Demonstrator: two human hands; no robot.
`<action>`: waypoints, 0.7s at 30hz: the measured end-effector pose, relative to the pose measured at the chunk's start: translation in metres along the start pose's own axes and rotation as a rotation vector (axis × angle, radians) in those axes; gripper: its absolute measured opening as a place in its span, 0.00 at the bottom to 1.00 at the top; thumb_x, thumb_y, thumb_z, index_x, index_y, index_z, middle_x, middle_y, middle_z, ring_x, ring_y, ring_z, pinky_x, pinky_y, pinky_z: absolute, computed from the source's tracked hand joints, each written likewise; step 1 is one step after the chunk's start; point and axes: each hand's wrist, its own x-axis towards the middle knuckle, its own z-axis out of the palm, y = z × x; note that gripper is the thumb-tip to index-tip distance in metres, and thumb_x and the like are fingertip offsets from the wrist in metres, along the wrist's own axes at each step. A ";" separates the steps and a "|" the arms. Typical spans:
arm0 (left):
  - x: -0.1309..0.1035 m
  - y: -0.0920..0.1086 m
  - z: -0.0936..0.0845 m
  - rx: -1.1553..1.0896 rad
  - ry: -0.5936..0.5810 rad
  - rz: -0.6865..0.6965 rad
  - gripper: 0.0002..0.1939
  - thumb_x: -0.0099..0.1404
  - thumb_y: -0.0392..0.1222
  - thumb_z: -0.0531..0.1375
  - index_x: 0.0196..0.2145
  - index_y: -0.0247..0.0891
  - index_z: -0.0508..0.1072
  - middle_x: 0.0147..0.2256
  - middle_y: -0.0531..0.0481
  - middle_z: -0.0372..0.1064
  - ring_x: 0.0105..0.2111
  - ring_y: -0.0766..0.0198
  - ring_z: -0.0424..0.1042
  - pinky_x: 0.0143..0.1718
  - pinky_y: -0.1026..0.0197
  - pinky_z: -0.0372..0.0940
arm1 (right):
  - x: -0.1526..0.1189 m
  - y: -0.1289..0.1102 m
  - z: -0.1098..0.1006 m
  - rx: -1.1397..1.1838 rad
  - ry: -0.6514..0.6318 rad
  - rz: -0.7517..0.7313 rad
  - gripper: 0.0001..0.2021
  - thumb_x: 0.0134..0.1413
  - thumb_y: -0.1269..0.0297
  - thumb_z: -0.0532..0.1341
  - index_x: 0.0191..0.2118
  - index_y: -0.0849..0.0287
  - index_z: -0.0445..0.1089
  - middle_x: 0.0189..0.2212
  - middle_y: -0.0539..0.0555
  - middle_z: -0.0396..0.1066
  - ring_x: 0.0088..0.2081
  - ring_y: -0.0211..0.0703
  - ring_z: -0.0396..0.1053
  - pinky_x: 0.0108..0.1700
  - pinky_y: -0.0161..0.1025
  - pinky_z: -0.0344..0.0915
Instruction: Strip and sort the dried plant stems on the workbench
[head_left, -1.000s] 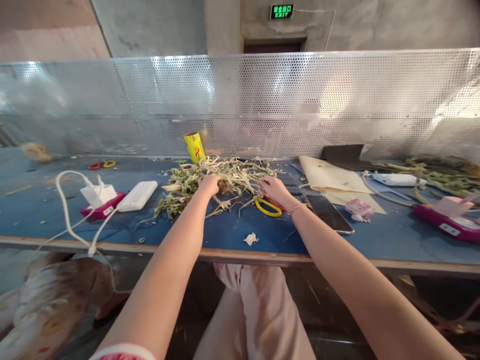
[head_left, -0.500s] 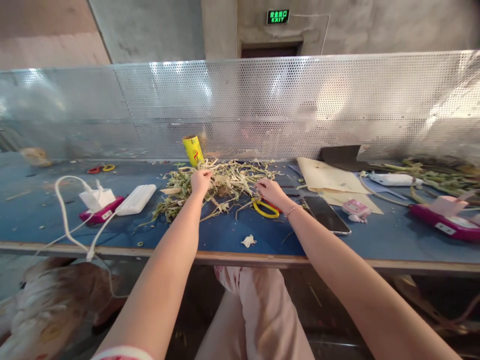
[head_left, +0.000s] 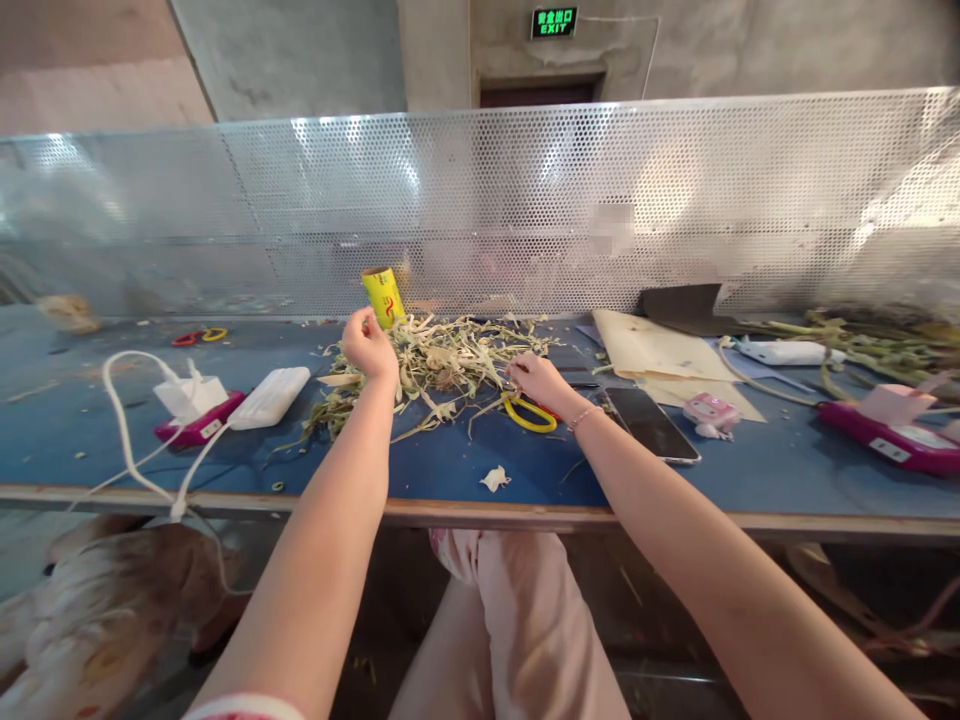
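Observation:
A tangled pile of dried plant stems and leaves lies on the blue tabletop in front of me. My left hand hovers over the pile's left side, just in front of a yellow cardboard tube; its fingers are curled together, and anything between them is too small to make out. At the pile's right edge, my right hand is closed in a pinch, its contents hidden. Just below that hand lies a pair of scissors with a yellow handle, partly covered. A pale scrap rests near the front edge.
To the right are a black phone, brown paper, a pink case and a magenta power strip. Leftward lie a white power bank with cables and another pair of scissors. A perforated metal screen stands behind.
My left hand has lifted off the pile and moved left toward the yellow tube. My right hand stays at the pile's right edge.

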 end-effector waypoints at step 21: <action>-0.023 -0.004 -0.001 0.936 -1.069 0.322 0.13 0.50 0.30 0.55 0.30 0.39 0.77 0.37 0.42 0.73 0.45 0.50 0.64 0.49 0.47 0.53 | -0.003 -0.006 -0.003 -0.079 -0.054 -0.031 0.13 0.50 0.70 0.49 0.30 0.63 0.71 0.20 0.50 0.67 0.27 0.35 0.62 0.33 0.30 0.56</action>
